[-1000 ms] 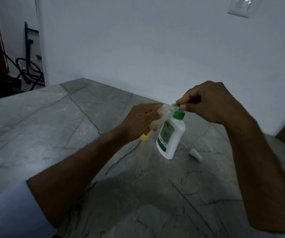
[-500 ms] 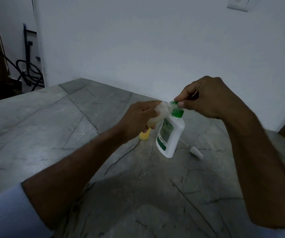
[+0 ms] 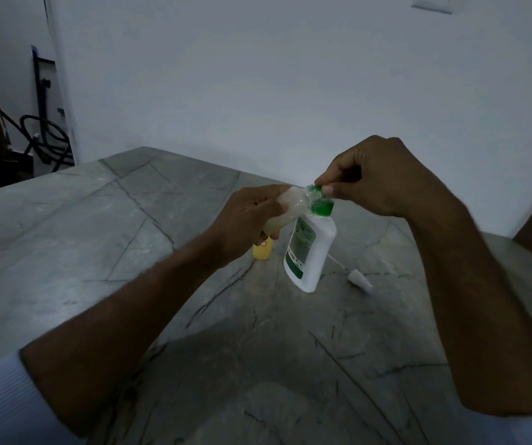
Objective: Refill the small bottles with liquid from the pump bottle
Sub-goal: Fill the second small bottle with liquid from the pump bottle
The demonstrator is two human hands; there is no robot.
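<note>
While the hands have barely shifted across the last second, the whole cluster sits a little higher against the wall, mostly the camera tipping rather than the work moving. Left hand (image 3: 245, 220) grips the small clear bottle (image 3: 285, 208), tilted on its side, mouth brought up against the green pump head (image 3: 319, 203) of the white pump bottle (image 3: 309, 252). Right hand (image 3: 377, 178) has fingers curled, thumb and forefinger pinching at the top of the green head. That grip reads the same as half a second back, so no clear pump stroke shows between frames.

Reading for the task: filling of this bottle looks under way, pale cloudy liquid visible in its lower part (level hard to judge through the fingers). Pump bottle stands on the grey stone table (image 3: 97, 252), leaning a bit.

Second small bottle, yellow (image 3: 263, 250), stands on the table behind the left hand, only its lower part visible. A white cap (image 3: 359, 281) with a thin tube lies on the table to the right of the pump bottle.

Hard to make out:
- spout and bottle mouth, blurred and covered by fingertips; cannot tell if the nozzle sits inside the neck
- whether liquid is flowing now
- label text on the pump bottle, too small
- dim light throughout; dark cables at far left only roughly legible
</note>
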